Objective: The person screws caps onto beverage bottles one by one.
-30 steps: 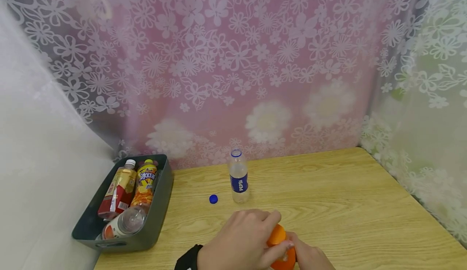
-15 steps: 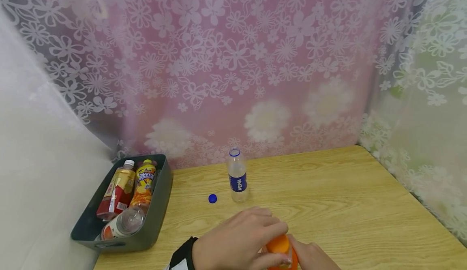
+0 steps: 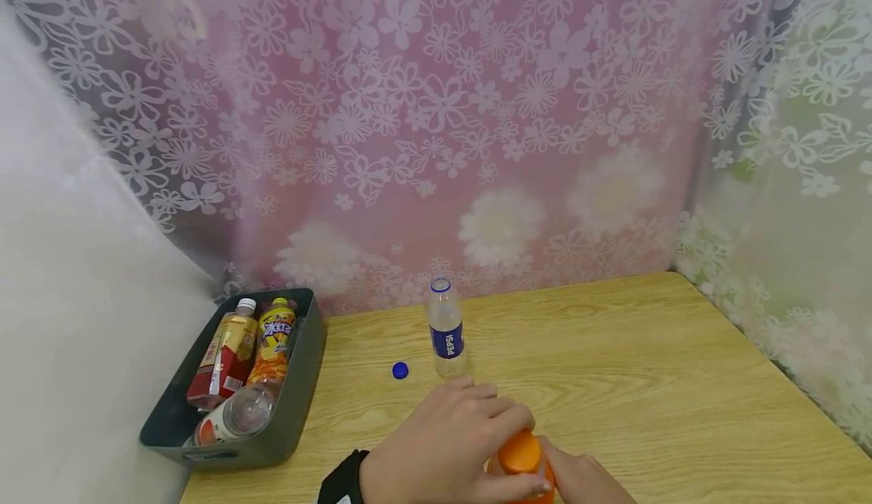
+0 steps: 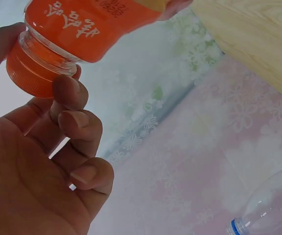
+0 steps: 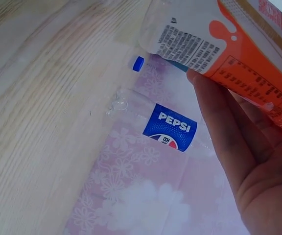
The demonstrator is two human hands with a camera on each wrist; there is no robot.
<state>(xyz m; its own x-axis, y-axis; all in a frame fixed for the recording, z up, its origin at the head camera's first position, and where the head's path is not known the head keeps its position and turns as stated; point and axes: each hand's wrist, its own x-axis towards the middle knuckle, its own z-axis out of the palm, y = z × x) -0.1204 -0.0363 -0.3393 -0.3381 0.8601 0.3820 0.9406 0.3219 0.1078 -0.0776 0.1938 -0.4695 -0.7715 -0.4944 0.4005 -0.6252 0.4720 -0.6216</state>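
Observation:
Low in the head view, my left hand (image 3: 443, 443) pinches the orange screw cap (image 3: 521, 452) of an orange-labelled plastic drink bottle between thumb and fingers. The left wrist view shows that cap seated on the clear neck, with the other fingers loosely curled below it. My right hand (image 3: 586, 480) holds the drink bottle (image 5: 244, 63) round its body; its palm and fingers lie along the orange and white label in the right wrist view. Beyond the hands a clear Pepsi bottle (image 3: 446, 341) stands upright without a cap. A blue cap (image 3: 400, 370) lies on the table to its left.
A dark grey bin (image 3: 300, 406) stands at the table's left edge. In it lie a red-and-gold bottle (image 3: 221, 360), a yellow iced tea bottle (image 3: 272, 341) and a clear bottle (image 3: 238, 415). Floral curtains (image 3: 436, 148) hang behind the wooden table (image 3: 647, 368).
My left hand has shifted its fingers round the orange cap, and more of the cap's top shows. The drink bottle has moved slightly; the Pepsi bottle and blue cap stay put.

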